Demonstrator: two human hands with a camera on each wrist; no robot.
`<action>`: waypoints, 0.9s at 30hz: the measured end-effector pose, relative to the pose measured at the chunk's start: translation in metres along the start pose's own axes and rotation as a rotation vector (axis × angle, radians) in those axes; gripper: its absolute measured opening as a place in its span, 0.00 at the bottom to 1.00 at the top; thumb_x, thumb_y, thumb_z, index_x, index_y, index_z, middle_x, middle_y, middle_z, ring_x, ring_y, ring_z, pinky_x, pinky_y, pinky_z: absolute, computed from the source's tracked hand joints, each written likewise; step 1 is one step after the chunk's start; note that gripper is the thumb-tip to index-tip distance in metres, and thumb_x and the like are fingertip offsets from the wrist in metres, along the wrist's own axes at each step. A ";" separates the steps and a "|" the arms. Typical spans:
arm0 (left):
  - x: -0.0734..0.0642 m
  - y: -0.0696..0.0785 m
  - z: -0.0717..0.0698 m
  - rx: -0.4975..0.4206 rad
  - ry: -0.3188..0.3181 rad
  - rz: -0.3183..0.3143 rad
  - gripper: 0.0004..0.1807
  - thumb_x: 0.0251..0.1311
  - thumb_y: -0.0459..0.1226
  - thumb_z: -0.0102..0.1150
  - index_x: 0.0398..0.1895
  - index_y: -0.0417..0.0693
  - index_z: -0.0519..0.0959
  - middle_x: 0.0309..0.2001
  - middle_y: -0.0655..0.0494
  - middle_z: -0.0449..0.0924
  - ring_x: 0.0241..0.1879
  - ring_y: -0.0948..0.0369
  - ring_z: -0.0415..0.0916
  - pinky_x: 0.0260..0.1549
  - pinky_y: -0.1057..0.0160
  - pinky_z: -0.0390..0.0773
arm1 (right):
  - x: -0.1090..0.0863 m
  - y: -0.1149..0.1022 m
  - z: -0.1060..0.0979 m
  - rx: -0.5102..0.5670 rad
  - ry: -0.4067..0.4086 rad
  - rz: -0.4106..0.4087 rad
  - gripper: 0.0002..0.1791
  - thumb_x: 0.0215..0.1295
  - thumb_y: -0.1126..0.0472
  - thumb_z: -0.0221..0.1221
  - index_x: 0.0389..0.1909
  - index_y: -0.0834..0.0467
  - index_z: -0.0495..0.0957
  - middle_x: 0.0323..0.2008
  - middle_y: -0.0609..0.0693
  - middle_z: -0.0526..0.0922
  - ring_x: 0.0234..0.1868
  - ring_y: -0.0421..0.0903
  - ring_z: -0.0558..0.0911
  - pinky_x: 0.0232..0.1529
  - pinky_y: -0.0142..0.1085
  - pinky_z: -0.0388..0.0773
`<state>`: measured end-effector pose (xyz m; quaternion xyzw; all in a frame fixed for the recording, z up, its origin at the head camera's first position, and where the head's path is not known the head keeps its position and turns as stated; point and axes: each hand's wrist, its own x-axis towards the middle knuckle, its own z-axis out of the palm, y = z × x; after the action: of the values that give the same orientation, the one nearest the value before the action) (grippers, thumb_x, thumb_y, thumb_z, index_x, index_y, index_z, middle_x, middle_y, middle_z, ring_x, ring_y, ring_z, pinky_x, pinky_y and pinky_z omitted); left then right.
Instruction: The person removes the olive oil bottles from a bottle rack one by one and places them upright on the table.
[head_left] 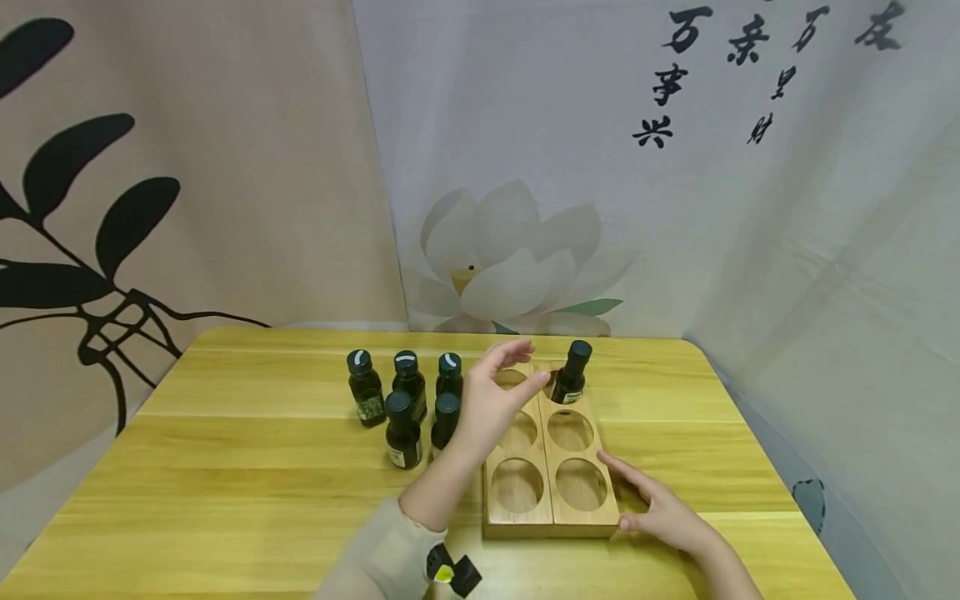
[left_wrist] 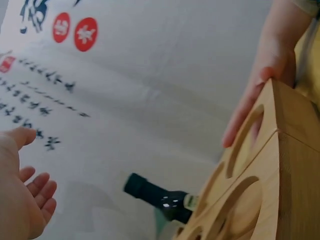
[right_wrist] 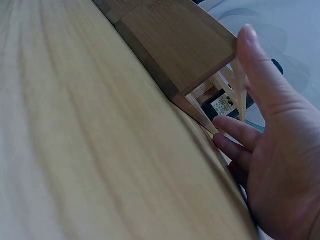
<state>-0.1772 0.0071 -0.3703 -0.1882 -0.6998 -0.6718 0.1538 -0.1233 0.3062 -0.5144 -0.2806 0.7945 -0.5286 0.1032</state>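
A wooden rack (head_left: pixel 517 529) with round holes in two columns lies on the table. One dark bottle (head_left: pixel 574 372) with a black cap leans slightly in its back right hole; the left wrist view shows the same bottle (left_wrist: pixel 162 198) poking out of the wood. My left hand (head_left: pixel 489 408) hovers above the rack's left column, fingers spread and holding nothing, its thumb pointing towards that bottle. Along the rack's right side rests my right hand (head_left: pixel 663 512), fingertips on the side edge and thumb by the front corner.
Several similar dark bottles stand left of the rack, among them a labelled bottle (head_left: pixel 366 390) at the far left and a front bottle (head_left: pixel 403 433). My left forearm partly hides the ones nearest the rack. A printed curtain (head_left: pixel 517 125) hangs behind the table (head_left: pixel 225 467).
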 end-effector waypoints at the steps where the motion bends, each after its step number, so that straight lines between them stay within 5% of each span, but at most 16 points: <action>1: 0.002 -0.003 0.005 0.007 -0.014 -0.026 0.22 0.54 0.39 0.70 0.53 0.48 0.79 0.49 0.56 0.79 0.50 0.61 0.73 0.43 0.59 0.75 | 0.000 0.000 0.000 0.001 0.000 0.003 0.45 0.59 0.49 0.66 0.74 0.50 0.55 0.72 0.49 0.57 0.69 0.36 0.55 0.62 0.25 0.52; 10: 0.024 -0.032 0.039 0.088 -0.073 -0.113 0.25 0.56 0.41 0.69 0.58 0.47 0.77 0.53 0.58 0.77 0.53 0.60 0.73 0.52 0.54 0.73 | 0.001 -0.002 0.000 -0.009 0.003 0.011 0.44 0.59 0.49 0.65 0.74 0.50 0.55 0.72 0.49 0.57 0.69 0.36 0.56 0.62 0.26 0.54; 27: 0.041 -0.070 0.072 0.183 -0.086 -0.227 0.27 0.60 0.40 0.65 0.62 0.45 0.72 0.57 0.52 0.75 0.55 0.56 0.72 0.48 0.59 0.76 | 0.001 -0.001 0.002 -0.005 0.011 0.009 0.44 0.59 0.50 0.66 0.74 0.50 0.55 0.72 0.49 0.57 0.69 0.35 0.55 0.61 0.25 0.52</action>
<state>-0.2440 0.0794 -0.4163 -0.1216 -0.7809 -0.6095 0.0632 -0.1228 0.3039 -0.5143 -0.2746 0.7976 -0.5276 0.1005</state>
